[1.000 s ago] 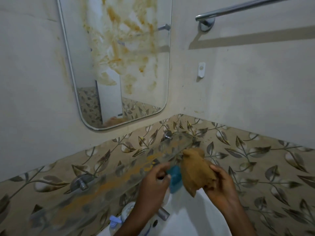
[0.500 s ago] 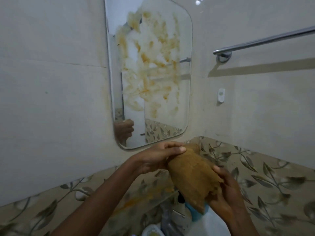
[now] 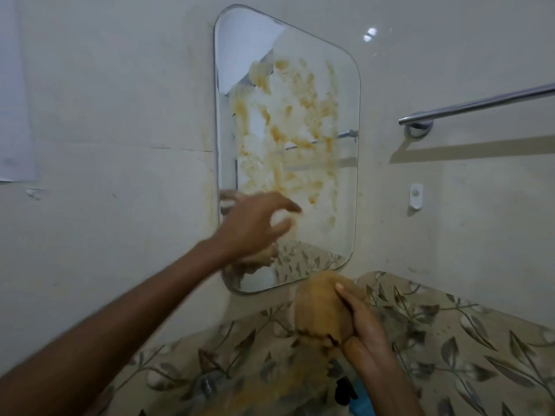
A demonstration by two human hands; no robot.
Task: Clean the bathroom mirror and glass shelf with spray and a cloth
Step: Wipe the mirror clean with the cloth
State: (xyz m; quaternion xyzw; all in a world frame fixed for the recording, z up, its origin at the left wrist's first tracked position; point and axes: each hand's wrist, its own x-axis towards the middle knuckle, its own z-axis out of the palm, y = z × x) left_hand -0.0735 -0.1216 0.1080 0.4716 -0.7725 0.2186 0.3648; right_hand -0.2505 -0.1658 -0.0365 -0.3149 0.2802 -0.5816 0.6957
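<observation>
Right hand [image 3: 365, 322] grips brown cloth [image 3: 322, 310] below smeared mirror [image 3: 330, 205] (left hand [image 3: 255, 223] spread, empty)

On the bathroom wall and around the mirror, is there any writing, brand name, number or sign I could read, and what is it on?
No readable words or numbers anywhere.
White wall fitting right of the mirror: a small round emblem, no letters, too small to identify.
Pale sheet on the wall at far left: looks blank; any print is too faint to tell.
Brown cloth in the right hand: no label visible.
</observation>
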